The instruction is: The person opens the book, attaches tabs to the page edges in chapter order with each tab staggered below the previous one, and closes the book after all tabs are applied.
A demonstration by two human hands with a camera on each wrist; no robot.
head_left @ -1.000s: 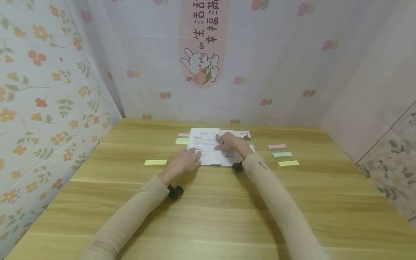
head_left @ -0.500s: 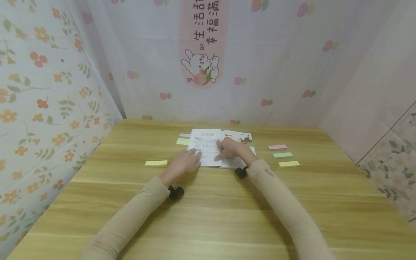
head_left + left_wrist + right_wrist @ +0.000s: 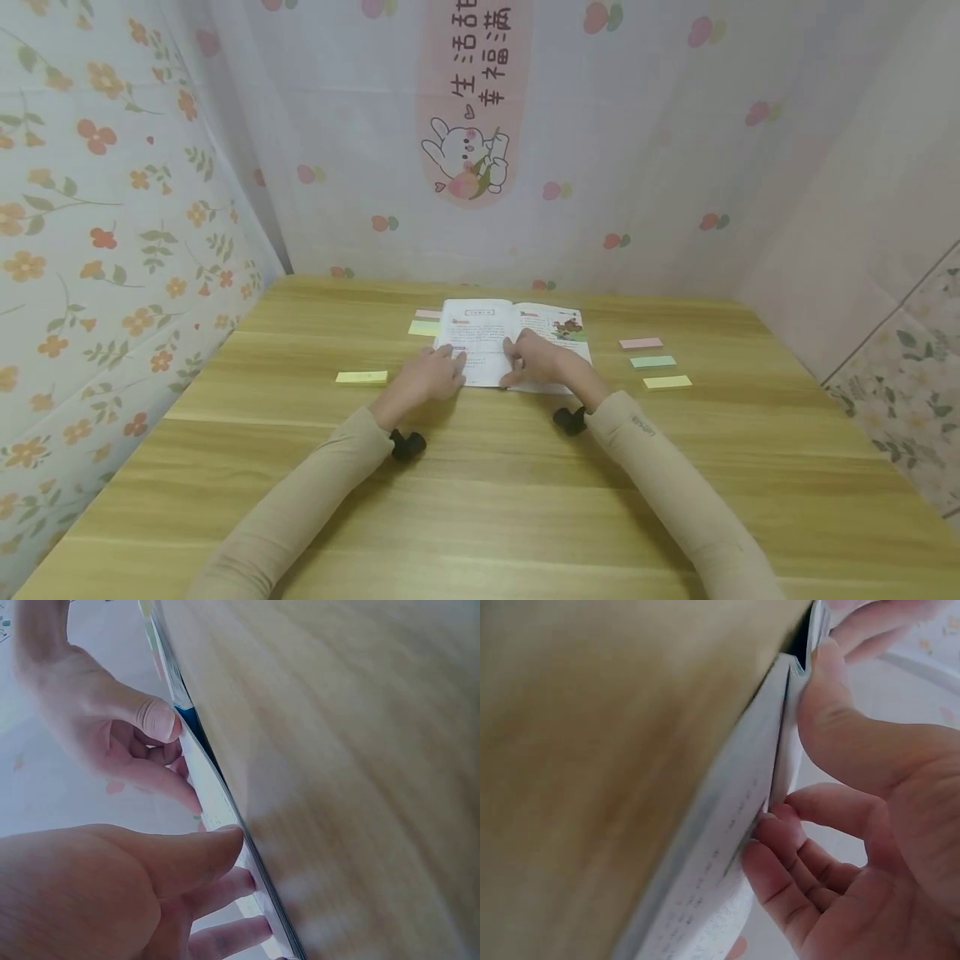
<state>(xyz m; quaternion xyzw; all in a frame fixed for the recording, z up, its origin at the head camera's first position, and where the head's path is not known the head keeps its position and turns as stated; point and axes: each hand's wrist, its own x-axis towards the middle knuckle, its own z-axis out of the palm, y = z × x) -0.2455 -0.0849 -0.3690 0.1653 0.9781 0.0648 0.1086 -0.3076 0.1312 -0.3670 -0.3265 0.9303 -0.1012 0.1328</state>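
Note:
An open book (image 3: 480, 321) lies at the far middle of the table, printed text on its left page and a colored picture on the right one. My left hand (image 3: 426, 377) rests on the lower left page, thumb (image 3: 210, 851) along the front edge. Over the lower middle of the book is my right hand (image 3: 551, 360). Its thumb (image 3: 832, 712) extends to the page edge beside the spine, while its bent fingers (image 3: 769, 874) touch the right page, apart from the thumb. The right page (image 3: 727, 802) slopes up toward the spine in the right wrist view.
Left of the book are a yellow sticky-note strip (image 3: 362, 377), a green strip (image 3: 424, 328) and a pink strip (image 3: 428, 314). Pink (image 3: 641, 343), green (image 3: 652, 362) and yellow strips (image 3: 667, 382) lie to its right. A printed curtain (image 3: 637, 150) hangs behind the table (image 3: 480, 500).
My right hand has moved down along the book's middle toward its front edge, uncovering more of the right page and its picture. The left hand stays on the left page.

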